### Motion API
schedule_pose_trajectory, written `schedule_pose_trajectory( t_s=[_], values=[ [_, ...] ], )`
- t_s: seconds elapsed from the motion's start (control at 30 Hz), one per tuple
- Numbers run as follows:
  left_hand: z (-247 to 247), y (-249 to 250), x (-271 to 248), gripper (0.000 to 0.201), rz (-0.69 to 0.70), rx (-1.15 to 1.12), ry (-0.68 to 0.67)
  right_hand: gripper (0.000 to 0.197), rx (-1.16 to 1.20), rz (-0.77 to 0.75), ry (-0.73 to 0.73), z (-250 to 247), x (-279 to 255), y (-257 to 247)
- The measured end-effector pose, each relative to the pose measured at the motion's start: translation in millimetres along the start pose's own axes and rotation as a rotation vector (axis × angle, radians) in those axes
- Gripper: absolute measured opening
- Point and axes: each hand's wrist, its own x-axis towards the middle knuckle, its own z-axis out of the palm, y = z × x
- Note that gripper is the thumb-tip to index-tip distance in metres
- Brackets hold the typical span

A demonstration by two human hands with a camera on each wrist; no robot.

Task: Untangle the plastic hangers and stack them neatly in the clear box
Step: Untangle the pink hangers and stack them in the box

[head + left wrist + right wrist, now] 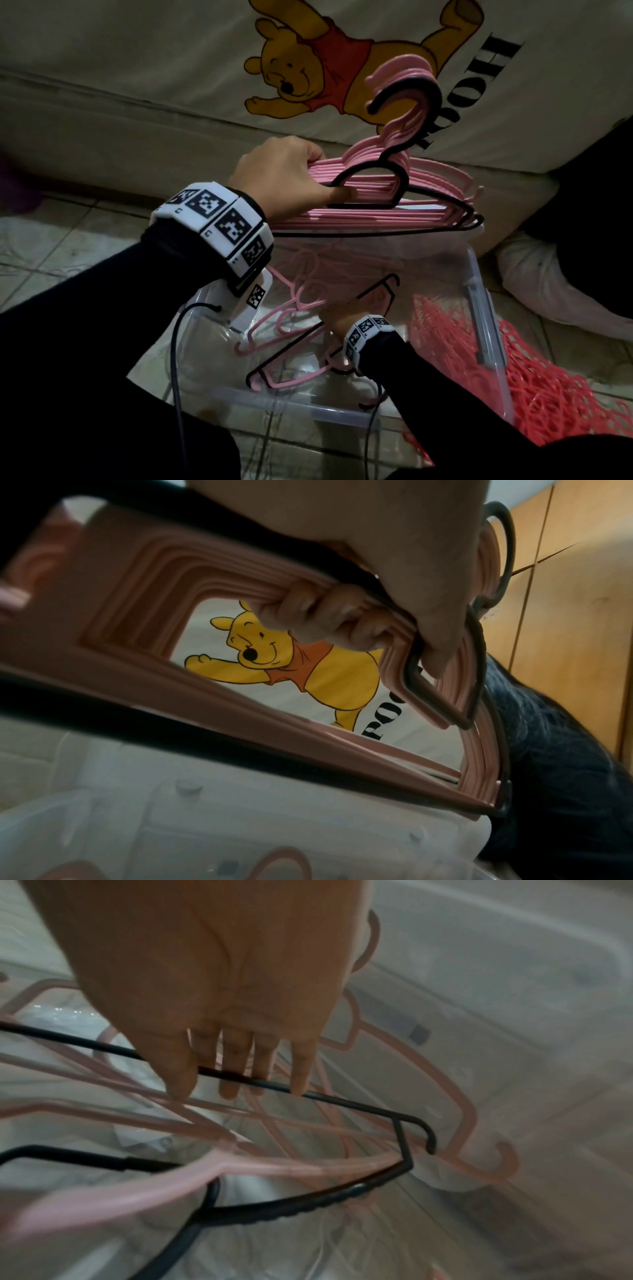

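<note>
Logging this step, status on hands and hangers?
Left hand grips aligned hanger stack above clear box. Right hand open, reaching onto black hanger in box. Loose hangers tangled.

Pink-and-black hangers (pixel 394 202) above clear box (pixel 486 308)

The tiled floor (pixel 51 240) carries the clear box (pixel 489 329), a red mesh (pixel 548 394) (perhaps a bag) beside it.

The head view looks down over both wrists; each wrist view looks close along its fingers; all share the clear box (pixel 486 308).
</note>
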Motion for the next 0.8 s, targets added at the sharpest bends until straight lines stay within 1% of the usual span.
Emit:
schedule_pose_trajectory(
  t_s=[0.07,0.13,0.17,0.2,0.23,0.27,0.33,0.37,0.43,0.5,0.57,0.6,0.7,0.8],
  values=[
    [0,-1,0,0.062,0.004,-0.001,-0.001,0.027,0.047,0.03,0.079,-9,4,-3],
    [-1,-2,0,0.063,0.006,0.0,0.006,0.025,0.13,0.078,0.201,-18,5,-3],
    [-1,-2,-1,0.064,0.006,-0.001,0.011,0.021,0.155,0.086,0.2,-24,5,-3],
    [-2,-1,-1,0.065,0.006,-0.002,0.017,0.015,0.144,0.071,0.166,-29,3,-1],
    [-3,-1,-2,0.065,0.005,-0.002,0.024,0.008,0.163,0.077,0.095,-37,-1,-1],
    [-4,0,-3,0.065,0.003,-0.003,0.029,0.005,0.208,0.068,0.072,-45,-5,1],
    [-6,2,-3,0.064,0.003,-0.009,0.033,0.032,0.243,0.044,0.131,-67,-12,2],
    [-7,2,-3,0.064,0.004,-0.012,0.036,0.04,0.25,0.037,0.142,-80,-17,2],
    [-10,4,-4,0.064,0.013,-0.021,0.041,0.045,0.265,0.0,0.165,-106,-32,2],
    [-13,5,-4,0.065,0.028,-0.031,0.055,0.043,0.191,-0.006,0.152,-125,-56,4],
    [-16,7,-5,0.066,0.04,-0.038,0.084,0.033,0.058,0.016,0.123,-137,-85,7],
    [-18,7,-6,0.067,0.044,-0.037,0.1,0.03,0.009,0.012,0.132,-140,-98,8],
    [-24,7,-7,0.074,0.059,-0.037,0.133,0.025,-0.011,0.004,0.247,-153,-130,11],
    [-31,6,-7,0.069,0.053,-0.064,0.176,0.022,0.079,0.023,0.37,-167,-154,19]
  ],
)
